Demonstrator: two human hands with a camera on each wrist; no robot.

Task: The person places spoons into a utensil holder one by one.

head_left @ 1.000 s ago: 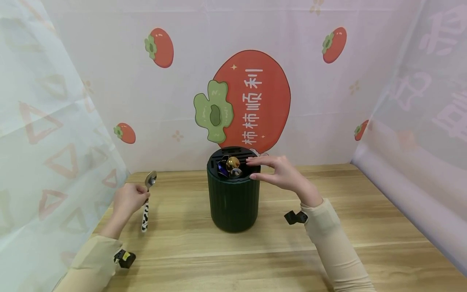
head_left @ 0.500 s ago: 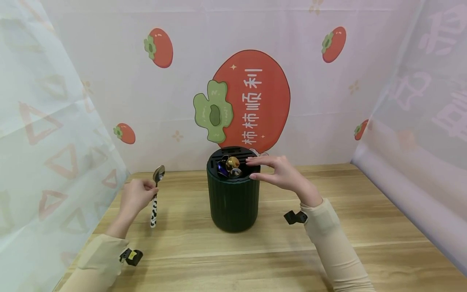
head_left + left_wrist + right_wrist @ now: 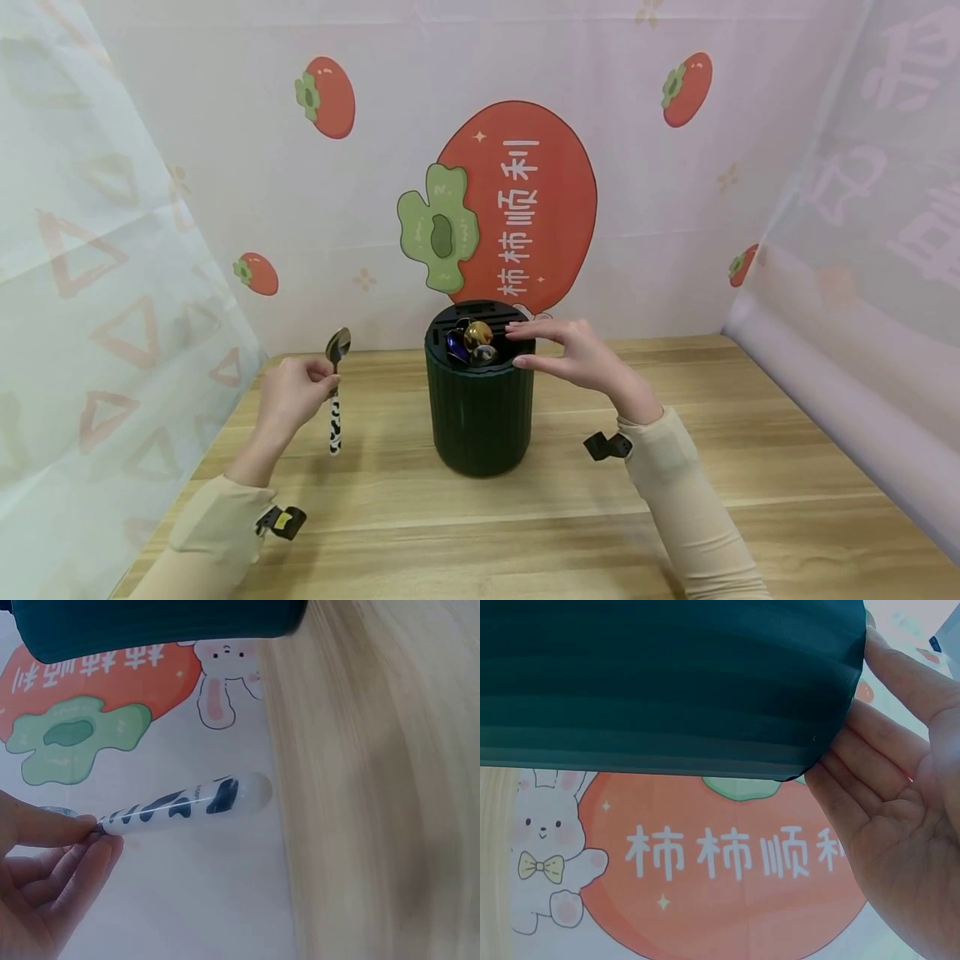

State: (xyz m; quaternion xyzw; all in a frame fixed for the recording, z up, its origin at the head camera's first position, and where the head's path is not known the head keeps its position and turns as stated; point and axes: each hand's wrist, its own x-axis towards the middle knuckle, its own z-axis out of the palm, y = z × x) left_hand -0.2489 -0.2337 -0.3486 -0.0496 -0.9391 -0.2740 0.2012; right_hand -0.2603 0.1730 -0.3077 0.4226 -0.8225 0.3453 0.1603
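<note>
My left hand (image 3: 294, 393) pinches a spoon (image 3: 335, 421) between thumb and fingertips at its metal neck. The spoon stands upright, bowl up, its white handle with black patches (image 3: 180, 804) hanging down above the table. A dark green ribbed utensil holder (image 3: 482, 417) stands at the middle, with a black slotted top. Several shiny pieces, one gold (image 3: 478, 336) and one blue, show in its opening; they look like spoon bowls. My right hand (image 3: 573, 358) rests at the holder's right rim, thumb and fingers spread and fairly straight. In the right wrist view, the fingers (image 3: 881, 739) touch the top edge.
The wooden table (image 3: 420, 542) stretches in front of the holder. A white backdrop (image 3: 637, 225) printed with persimmons rises close behind it, and light cloth panels flank both sides. Black cameras (image 3: 283, 522) sit on both wrists.
My left hand has moved right and slightly up with the spoon, closer to the holder. The right hand and the holder have stayed in place.
</note>
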